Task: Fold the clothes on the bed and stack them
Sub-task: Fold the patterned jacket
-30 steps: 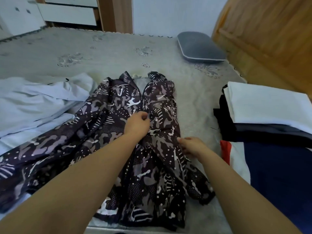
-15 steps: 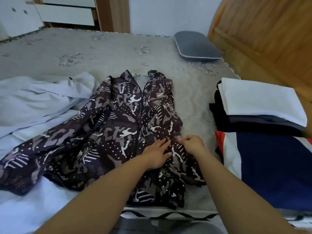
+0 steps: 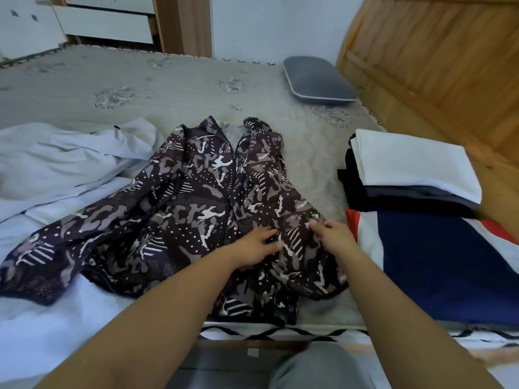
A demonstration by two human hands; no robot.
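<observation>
Our left hand lies flat on the patterned jacket, fingers spread and straight, pressing the cloth near the lower right front. Our right hand sits just beside it, fingers curled onto a bunch of the same jacket; we cannot tell whether they truly pinch it. The jacket lies front up on the grey bed, one sleeve stretched toward the left over pale blue clothes. To the right stands a folded stack, white on top, beside a navy, white and red cloth. A grey pillow rests at the headboard.
</observation>
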